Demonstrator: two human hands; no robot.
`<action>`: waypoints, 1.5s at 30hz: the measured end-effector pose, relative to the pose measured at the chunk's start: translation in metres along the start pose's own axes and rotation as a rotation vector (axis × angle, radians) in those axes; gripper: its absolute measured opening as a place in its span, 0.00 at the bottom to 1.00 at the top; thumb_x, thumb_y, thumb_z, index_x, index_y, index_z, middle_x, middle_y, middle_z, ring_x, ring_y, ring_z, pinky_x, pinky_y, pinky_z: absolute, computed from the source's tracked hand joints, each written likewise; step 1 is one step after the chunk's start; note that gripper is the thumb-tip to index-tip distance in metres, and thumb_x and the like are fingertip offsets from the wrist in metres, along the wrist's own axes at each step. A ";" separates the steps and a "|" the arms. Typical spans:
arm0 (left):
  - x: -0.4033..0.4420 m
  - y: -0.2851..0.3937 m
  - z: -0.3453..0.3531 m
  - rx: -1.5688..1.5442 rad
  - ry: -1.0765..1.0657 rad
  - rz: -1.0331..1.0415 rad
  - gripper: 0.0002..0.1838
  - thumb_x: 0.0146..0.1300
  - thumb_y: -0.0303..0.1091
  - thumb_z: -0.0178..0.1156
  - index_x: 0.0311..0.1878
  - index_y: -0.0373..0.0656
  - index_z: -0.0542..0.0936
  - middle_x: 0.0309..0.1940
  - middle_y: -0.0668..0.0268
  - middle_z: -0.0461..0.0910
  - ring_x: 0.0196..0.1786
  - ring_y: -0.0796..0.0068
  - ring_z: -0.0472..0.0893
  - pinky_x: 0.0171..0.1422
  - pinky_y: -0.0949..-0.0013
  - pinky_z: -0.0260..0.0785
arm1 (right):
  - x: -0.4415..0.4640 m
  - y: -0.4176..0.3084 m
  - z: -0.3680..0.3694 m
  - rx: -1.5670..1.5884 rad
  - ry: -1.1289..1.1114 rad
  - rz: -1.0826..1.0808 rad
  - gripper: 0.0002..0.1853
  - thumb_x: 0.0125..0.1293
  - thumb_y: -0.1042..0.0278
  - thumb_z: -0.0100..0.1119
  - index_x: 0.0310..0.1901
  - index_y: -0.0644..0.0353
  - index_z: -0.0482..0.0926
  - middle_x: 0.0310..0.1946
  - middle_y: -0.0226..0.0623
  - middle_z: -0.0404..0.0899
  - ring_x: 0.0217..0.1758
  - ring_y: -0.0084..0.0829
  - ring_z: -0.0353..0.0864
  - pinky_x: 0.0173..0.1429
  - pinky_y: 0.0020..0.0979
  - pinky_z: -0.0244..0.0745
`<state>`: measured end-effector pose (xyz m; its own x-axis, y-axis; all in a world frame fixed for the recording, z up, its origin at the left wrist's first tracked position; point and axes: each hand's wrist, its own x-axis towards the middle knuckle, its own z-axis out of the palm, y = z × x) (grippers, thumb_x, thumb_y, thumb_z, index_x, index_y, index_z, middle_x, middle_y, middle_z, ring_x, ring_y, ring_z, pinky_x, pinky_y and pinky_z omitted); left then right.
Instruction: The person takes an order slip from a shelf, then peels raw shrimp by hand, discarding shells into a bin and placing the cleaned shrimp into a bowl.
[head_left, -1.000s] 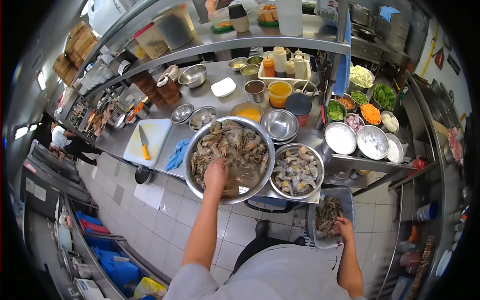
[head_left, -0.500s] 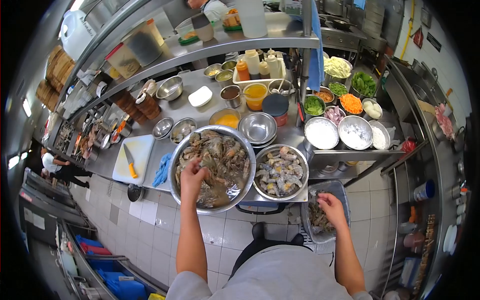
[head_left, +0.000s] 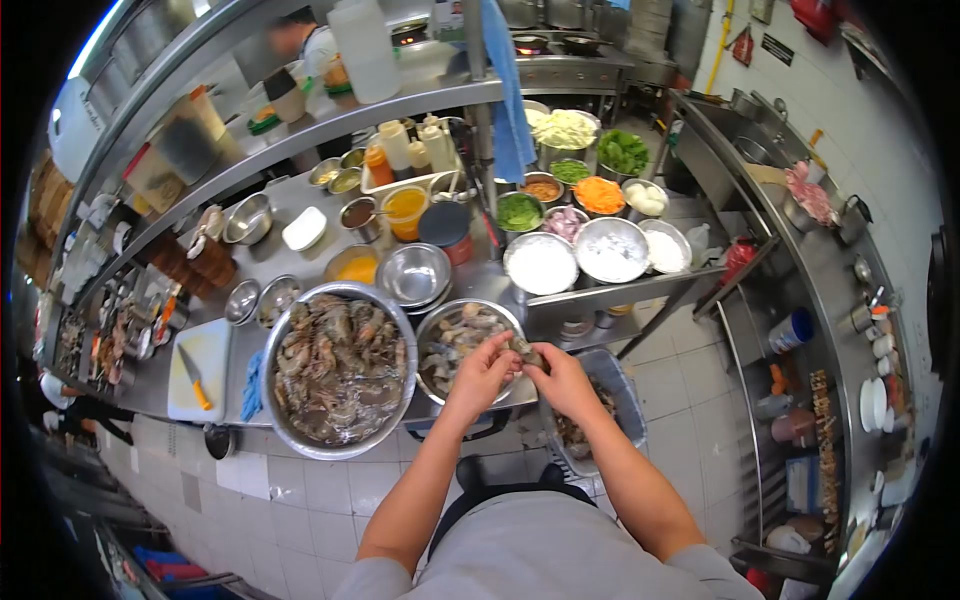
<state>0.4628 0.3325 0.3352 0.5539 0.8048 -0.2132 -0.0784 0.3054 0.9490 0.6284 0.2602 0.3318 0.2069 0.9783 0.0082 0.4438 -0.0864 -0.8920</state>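
My left hand (head_left: 484, 374) and my right hand (head_left: 562, 382) meet over the right edge of the bowl of shrimp pieces (head_left: 424, 322). Pinched between their fingertips is a grey shrimp (head_left: 522, 349), partly covered by the fingers. To the left stands a large steel basin (head_left: 408, 375) heaped with whole raw shrimp (head_left: 335, 365) in liquid. Below my right hand, a grey plastic bin (head_left: 632, 408) on the floor holds shrimp shells and heads (head_left: 580, 432), partly hidden by my forearm.
Left of the basin are a blue cloth (head_left: 252, 388) and a cutting board (head_left: 214, 345) with an orange-handled knife (head_left: 197, 385). Steel bowls (head_left: 413, 275) stand behind. Bowls of white powder (head_left: 540, 263) and cut vegetables (head_left: 600, 195) fill the right. An overhead shelf (head_left: 430, 98) crosses the counter.
My left hand has left the large basin and moved right. My right hand has risen from above the bin, and both now hold a shrimp together. The view has swung right.
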 end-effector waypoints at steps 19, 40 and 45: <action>0.043 -0.092 0.103 1.097 -0.295 0.658 0.26 0.57 0.23 0.58 0.62 0.42 0.77 0.47 0.54 0.80 0.50 0.51 0.81 0.55 0.56 0.75 | -0.061 0.150 -0.057 0.209 -0.064 0.400 0.12 0.73 0.60 0.53 0.43 0.60 0.78 0.35 0.37 0.83 0.36 0.30 0.82 0.42 0.32 0.75; 0.037 -0.114 0.107 0.875 -0.333 0.165 0.24 0.68 0.31 0.54 0.66 0.39 0.71 0.47 0.47 0.83 0.41 0.52 0.86 0.49 0.57 0.77 | -0.067 0.122 -0.049 -0.415 0.100 0.176 0.15 0.65 0.60 0.47 0.43 0.62 0.77 0.38 0.57 0.82 0.44 0.60 0.80 0.50 0.56 0.72; 0.043 -0.096 0.095 0.385 -0.572 -0.256 0.23 0.72 0.30 0.52 0.69 0.44 0.69 0.40 0.69 0.82 0.32 0.82 0.77 0.38 0.75 0.74 | -0.060 0.128 -0.060 -0.454 0.071 0.107 0.14 0.65 0.60 0.48 0.38 0.61 0.78 0.37 0.54 0.83 0.42 0.58 0.81 0.49 0.55 0.74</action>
<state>0.5726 0.2895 0.2564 0.8698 0.3091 -0.3845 0.3498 0.1631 0.9225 0.7251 0.1789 0.2449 0.3244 0.9455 -0.0283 0.7497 -0.2752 -0.6019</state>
